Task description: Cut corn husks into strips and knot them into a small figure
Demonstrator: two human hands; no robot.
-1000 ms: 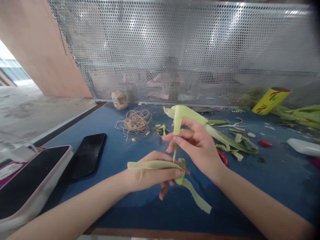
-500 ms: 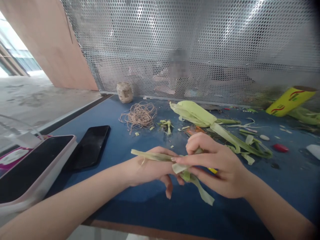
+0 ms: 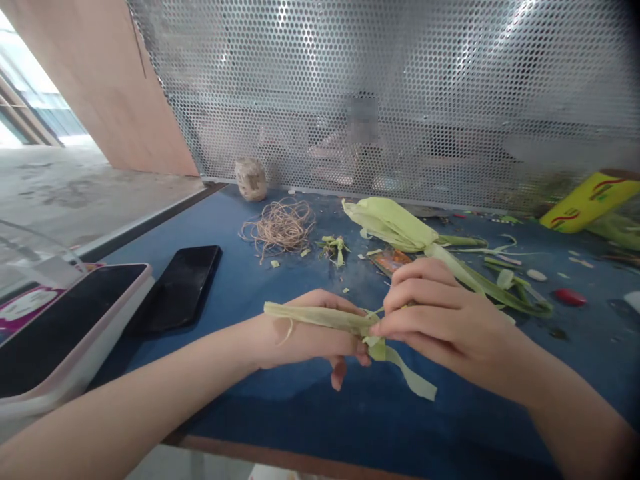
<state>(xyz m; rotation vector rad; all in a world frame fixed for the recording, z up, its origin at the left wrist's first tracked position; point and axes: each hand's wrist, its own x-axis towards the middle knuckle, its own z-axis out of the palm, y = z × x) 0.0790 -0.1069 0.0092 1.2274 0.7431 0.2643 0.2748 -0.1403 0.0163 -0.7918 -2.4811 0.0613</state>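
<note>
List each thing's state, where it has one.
Left hand, pinching the pale husk strips
Right hand, pinching them too
Pale husk strips, held, an end dangling
Black phone, screen dark
Pale-cased device, screen dark
Twine, loosely tangled
Large green husk, lying down
Yellow tube, tilt unclear

Leaf strips (image 3: 317,317) — pale green, one dangling

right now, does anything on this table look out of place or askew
The thin brown twine lies in a loose tangle, not a neat coil, and small green plant scraps litter the blue tabletop to its right. At the far right, the yellow printed tube slants beside green leaves; whether it is propped is unclear.
</note>
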